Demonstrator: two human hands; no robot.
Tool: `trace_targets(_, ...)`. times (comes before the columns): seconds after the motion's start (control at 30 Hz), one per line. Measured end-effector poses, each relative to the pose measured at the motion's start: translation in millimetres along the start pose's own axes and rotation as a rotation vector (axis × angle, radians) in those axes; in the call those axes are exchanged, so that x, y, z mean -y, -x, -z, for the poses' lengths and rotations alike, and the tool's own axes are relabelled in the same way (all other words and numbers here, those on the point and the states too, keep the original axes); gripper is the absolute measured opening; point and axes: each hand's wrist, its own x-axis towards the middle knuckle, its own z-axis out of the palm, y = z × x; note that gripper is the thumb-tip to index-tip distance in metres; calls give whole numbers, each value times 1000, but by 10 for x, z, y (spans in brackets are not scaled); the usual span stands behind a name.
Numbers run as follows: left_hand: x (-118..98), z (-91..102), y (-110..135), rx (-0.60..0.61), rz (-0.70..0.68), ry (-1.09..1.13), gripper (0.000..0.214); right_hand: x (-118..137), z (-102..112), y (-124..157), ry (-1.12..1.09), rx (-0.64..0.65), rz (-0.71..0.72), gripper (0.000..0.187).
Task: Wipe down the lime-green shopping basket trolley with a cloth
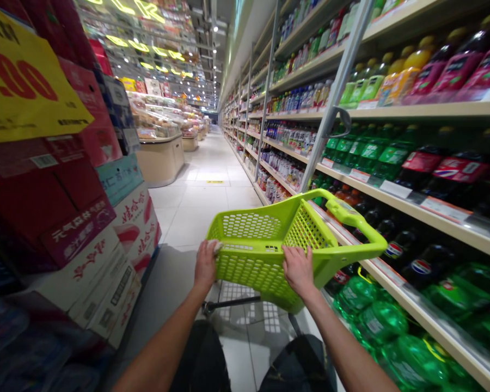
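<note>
A lime-green plastic shopping cart stands sideways in front of my legs, its basket showing no goods. My left hand is closed at the cart's left front corner, with a small crumpled white cloth between its fingers and the rim. On the near side rim, my right hand has its fingers hooked over the edge, gripping the cart. The cart's push handle points right, toward the shelves, and neither hand touches it. Part of the dark lower frame shows beneath the basket.
Shelves of bottled drinks line the right side, close to the cart. Stacked drink cartons rise on the left under a yellow price sign. A tiled aisle runs ahead past a rounded display counter.
</note>
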Motion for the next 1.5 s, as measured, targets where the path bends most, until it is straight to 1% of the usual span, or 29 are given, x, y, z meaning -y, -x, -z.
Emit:
trace_targets(0.03,20,3,6,-24,21,-7,42,14,-4,-5,2,-2,-6,36)
trace_targets(0.07,-3,-12,21,-22,5,-5,42,28,-9,-9,6,-5,-15,36)
trace_targets(0.17,-232,-122,84,74,-165,42,42,52,-15,-16,10,-2,-28,36)
trace_targets(0.23,-347,-166,109,117,-233,64,42,45,-9,-13,-3,8,-15,38)
trace_targets(0.3,-315,-138,104,110,-209,57,43,30,-2,-5,-19,15,1,40)
trace_targets(0.4,-102,-40,72,13,-79,18,46,30,-10,4,-31,12,-3,40)
trace_targets(0.47,-41,-27,66,-48,-17,-3,47,47,-28,1,-28,3,-22,39)
trace_targets(0.53,-122,-83,84,-36,-35,0,46,63,-44,-7,-19,-3,-39,39)
trace_targets(0.63,-339,-196,120,64,-157,38,45,60,-45,-16,-7,4,-33,40)
trace_targets(0.67,-372,-210,124,89,-193,46,45,52,-40,-16,-6,9,-26,40)
trace_targets(0.73,-329,-187,115,95,-214,45,45,36,-29,-13,-11,15,-18,41)
trace_targets(0.83,-126,-104,79,13,-110,16,48,40,-30,-11,-13,19,-20,41)
trace_targets(0.9,-84,-107,65,-37,-42,-1,48,65,-45,-20,0,19,-32,41)
trace_targets(0.97,-188,-180,69,-23,-53,-1,46,94,-65,-39,13,20,-44,40)
trace_targets(1.03,-363,-277,76,44,-129,19,44,113,-78,-59,11,27,-48,41)
trace_targets(1.1,-476,-331,70,114,-216,47,43,113,-84,-72,-4,33,-39,41)
trace_targets(1.17,-455,-313,49,135,-253,62,43,104,-88,-74,-17,33,-24,43)
trace_targets(1.2,-405,-286,38,119,-235,61,43,100,-91,-72,-19,32,-16,44)
trace_targets(1.3,-285,-230,27,15,-94,33,46,112,-110,-65,-5,26,-7,45)
trace_targets(1.33,-298,-242,36,-7,-61,25,47,123,-117,-65,0,23,-12,45)
trace_targets(1.37,-344,-269,50,-7,-56,23,48,134,-122,-66,4,20,-17,45)
trace_targets(1.4,-413,-307,68,13,-77,29,48,144,-124,-69,7,19,-21,45)
trace_targets(1.5,-607,-400,108,111,-209,74,49,151,-115,-74,6,26,-11,46)
